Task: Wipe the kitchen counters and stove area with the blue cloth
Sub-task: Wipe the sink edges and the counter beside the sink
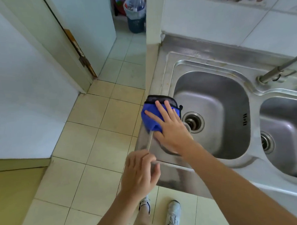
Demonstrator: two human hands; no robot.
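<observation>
The blue cloth [150, 119], with a dark grey edge, lies bunched on the left rim of the steel sink counter [161, 75]. My right hand [168, 126] presses flat on it, fingers straight and spread. A thin pale strap or stick [149, 141] runs from under the cloth down to my left hand [140, 173], which pinches its lower end with curled fingers. The stove is not in view.
A double steel sink [211, 113] fills the right side, with a tap [277, 70] behind it and tiled wall above. To the left are floor tiles, a white door [25, 74] and a bin [136, 20] beyond the doorway. My shoes [173, 212] stand below.
</observation>
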